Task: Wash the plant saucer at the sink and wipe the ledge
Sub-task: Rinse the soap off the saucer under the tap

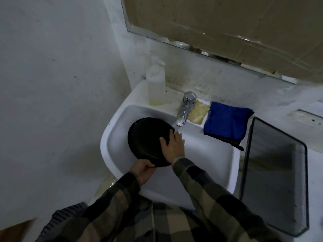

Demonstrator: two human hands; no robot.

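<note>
A round black plant saucer [147, 138] is held tilted over the left half of the white sink [201, 154]. My left hand [144, 170] grips its near rim from below. My right hand [173, 144] lies flat against its right side, fingers spread, just under the chrome tap [186, 109]. A thin stream of water seems to run from the spout onto my fingers. A folded blue cloth [227, 122] with a black edge rests on the sink's back ledge to the right of the tap.
A yellow sponge [199, 112] lies between tap and cloth. A clear soap bottle [156, 83] stands on the ledge's left corner. A black mesh tray [274, 173] sits right of the sink. A grimy wall and a mirror edge [157, 38] are behind.
</note>
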